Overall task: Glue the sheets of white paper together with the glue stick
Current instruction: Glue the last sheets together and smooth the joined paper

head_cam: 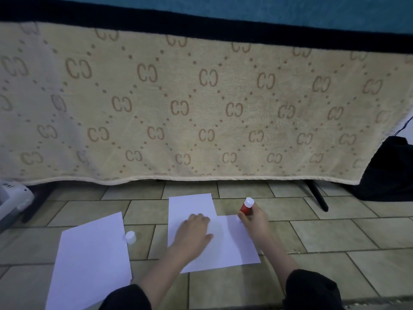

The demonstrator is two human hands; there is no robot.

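Note:
Two overlapping white sheets (232,245) lie on the tiled floor in front of me, one (190,204) reaching farther back. My left hand (194,231) lies flat on them, fingers spread. My right hand (254,220) grips a red glue stick (245,208), its tip down at the upper right corner of the nearer sheet. The stick's white end points up. A white cap (130,237) stands on the floor to the left. Another white sheet (91,262) lies at the lower left, apart from the others.
A beige patterned blanket (201,104) hangs down right behind the papers. A black stand leg (317,195) reaches the floor at the right, beside a dark bag (388,173). A white device (13,198) sits at the far left.

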